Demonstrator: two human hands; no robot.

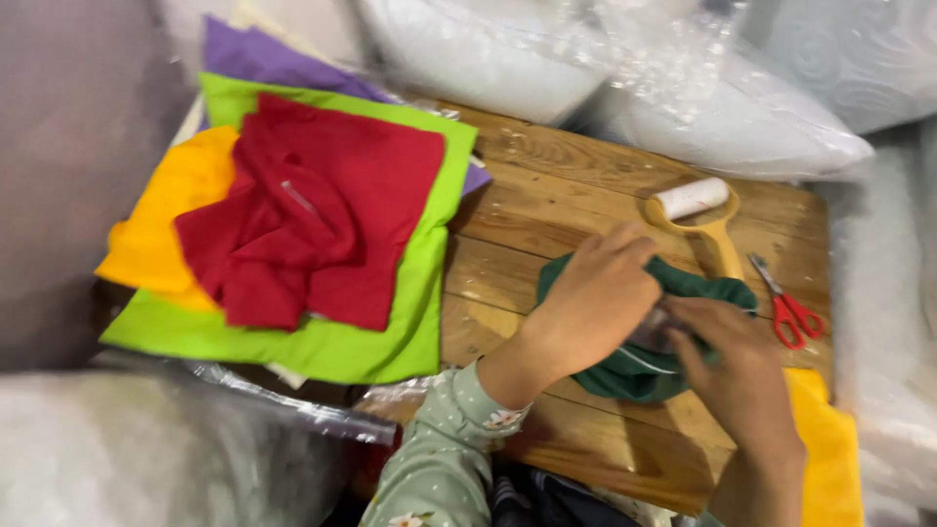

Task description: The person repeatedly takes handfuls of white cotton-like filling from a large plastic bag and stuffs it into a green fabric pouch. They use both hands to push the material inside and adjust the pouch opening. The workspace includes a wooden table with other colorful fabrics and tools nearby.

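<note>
A dark green piece of cloth (634,376) lies bunched on the wooden table (547,215). My left hand (595,303) rests on top of it with its fingers curled and pressing the fabric. My right hand (732,366) grips the same cloth from the right side, pinching something pale between thumb and fingers; what it is stays blurred. A thin white thread seems to run across the cloth under my hands.
A stack of felt sheets, red (312,210) on green (371,346), yellow (166,210) and purple (254,54), lies at left. A yellow lint roller (698,215) and red scissors (791,312) sit at right. Clear bags of white stuffing (742,117) line the back. Yellow felt (830,449) lies front right.
</note>
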